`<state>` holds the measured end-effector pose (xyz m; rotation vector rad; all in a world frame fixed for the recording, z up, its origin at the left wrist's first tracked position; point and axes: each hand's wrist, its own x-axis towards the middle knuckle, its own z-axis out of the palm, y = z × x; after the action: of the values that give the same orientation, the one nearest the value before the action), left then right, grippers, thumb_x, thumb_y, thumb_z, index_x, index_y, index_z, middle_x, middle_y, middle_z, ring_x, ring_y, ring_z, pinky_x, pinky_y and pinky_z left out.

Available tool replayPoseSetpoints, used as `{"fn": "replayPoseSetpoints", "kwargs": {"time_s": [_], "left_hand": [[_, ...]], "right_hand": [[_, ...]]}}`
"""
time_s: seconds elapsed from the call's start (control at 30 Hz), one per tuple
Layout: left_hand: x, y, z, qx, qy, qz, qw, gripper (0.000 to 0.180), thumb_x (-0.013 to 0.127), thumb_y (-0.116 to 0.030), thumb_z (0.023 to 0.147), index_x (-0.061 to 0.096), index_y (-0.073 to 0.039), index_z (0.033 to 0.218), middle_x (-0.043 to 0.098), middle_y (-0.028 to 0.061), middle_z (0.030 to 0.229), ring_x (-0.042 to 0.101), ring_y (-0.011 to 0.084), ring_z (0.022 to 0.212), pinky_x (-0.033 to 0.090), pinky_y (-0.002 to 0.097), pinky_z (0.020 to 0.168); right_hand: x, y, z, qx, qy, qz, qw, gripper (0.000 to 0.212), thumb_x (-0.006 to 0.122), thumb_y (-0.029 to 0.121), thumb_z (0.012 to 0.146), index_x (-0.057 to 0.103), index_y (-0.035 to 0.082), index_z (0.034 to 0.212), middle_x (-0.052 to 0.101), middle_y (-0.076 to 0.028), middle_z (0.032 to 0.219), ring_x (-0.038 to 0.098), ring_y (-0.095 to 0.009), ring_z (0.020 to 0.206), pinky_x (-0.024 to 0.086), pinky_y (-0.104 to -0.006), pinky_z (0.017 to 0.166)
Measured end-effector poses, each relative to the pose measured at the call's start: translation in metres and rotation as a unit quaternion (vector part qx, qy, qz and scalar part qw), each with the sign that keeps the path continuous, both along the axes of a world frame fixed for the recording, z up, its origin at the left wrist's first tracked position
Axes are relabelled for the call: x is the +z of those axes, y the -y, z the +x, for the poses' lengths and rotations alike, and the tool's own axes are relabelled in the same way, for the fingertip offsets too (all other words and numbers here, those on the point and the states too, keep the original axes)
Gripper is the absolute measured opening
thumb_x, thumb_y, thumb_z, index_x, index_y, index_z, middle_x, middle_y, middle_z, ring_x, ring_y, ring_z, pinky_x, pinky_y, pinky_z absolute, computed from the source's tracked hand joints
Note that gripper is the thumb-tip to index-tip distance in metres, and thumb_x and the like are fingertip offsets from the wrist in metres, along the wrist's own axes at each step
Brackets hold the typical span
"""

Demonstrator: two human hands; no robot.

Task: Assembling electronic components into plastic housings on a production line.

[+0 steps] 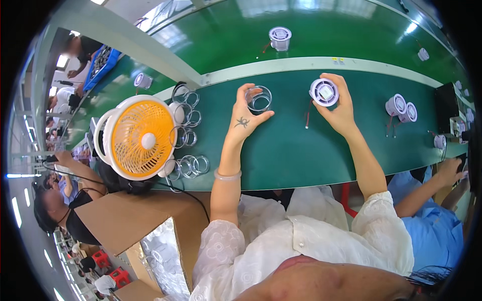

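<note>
Over the green table (296,150), my left hand (243,116) is closed around the side of a clear, round, cup-like ring (260,104). My right hand (342,109) grips a round white device (324,92) with a pale square at its centre. From the device hangs a thin red wire with a small white connector. The two held pieces are apart, roughly level with each other. To the left, several more clear rings (193,118) stand in clusters beside an orange and white fan (143,140).
Two similar white devices (396,105) stand at the right, with another (440,142) near a co-worker's hand (447,173). One more device (280,38) sits on the green surface beyond the pale rail (301,63). At lower left is an open cardboard box (115,218) with silver lining.
</note>
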<state>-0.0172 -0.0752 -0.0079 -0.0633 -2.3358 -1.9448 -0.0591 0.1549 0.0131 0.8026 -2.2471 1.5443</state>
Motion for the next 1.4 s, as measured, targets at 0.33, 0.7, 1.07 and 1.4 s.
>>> {"fn": "replayPoseSetpoints", "kwargs": {"time_s": [0.33, 0.7, 1.07, 1.4], "left_hand": [[0.006, 0.008, 0.001, -0.03, -0.008, -0.057, 0.998, 0.063, 0.068, -0.005, 0.06, 0.029, -0.002, 0.109, 0.046, 0.0164, 0.11, 0.043, 0.0243, 0.107, 0.037, 0.0318, 0.086], [0.006, -0.003, 0.001, 0.003, 0.002, -0.083, 0.997, 0.052, 0.078, -0.017, 0.05, 0.039, -0.003, 0.082, 0.055, 0.0117, 0.097, 0.051, 0.0227, 0.088, 0.042, 0.0309, 0.076], [0.009, -0.023, 0.005, -0.03, -0.036, 0.061, 0.997, 0.046, 0.078, -0.011, 0.052, 0.041, -0.004, 0.078, 0.051, 0.0112, 0.092, 0.051, 0.0157, 0.085, 0.045, 0.0273, 0.071], [0.012, -0.025, 0.005, -0.044, -0.028, -0.02, 0.998, 0.047, 0.077, -0.011, 0.054, 0.043, 0.0, 0.084, 0.05, 0.0111, 0.093, 0.051, 0.0147, 0.083, 0.048, 0.0244, 0.066]], "right_hand": [[0.001, 0.008, -0.001, -0.017, -0.026, -0.002, 1.0, 0.062, 0.069, 0.0, 0.055, 0.047, 0.007, 0.112, 0.052, -0.008, 0.103, 0.048, -0.023, 0.093, 0.039, -0.0302, 0.081], [0.002, 0.009, 0.001, -0.016, -0.079, 0.042, 0.996, 0.064, 0.073, 0.003, 0.052, 0.048, 0.007, 0.111, 0.055, -0.006, 0.102, 0.048, -0.022, 0.087, 0.04, -0.0305, 0.076], [-0.001, 0.004, 0.0, -0.02, -0.071, 0.071, 0.995, 0.063, 0.076, 0.008, 0.05, 0.048, 0.006, 0.107, 0.051, -0.009, 0.103, 0.048, -0.023, 0.092, 0.039, -0.0307, 0.079], [-0.01, 0.001, -0.005, 0.314, 0.551, -0.559, 0.535, 0.056, 0.036, 0.05, 0.083, 0.033, 0.011, 0.123, 0.047, -0.013, 0.091, 0.046, -0.019, 0.072, 0.043, -0.0267, 0.061]]}}
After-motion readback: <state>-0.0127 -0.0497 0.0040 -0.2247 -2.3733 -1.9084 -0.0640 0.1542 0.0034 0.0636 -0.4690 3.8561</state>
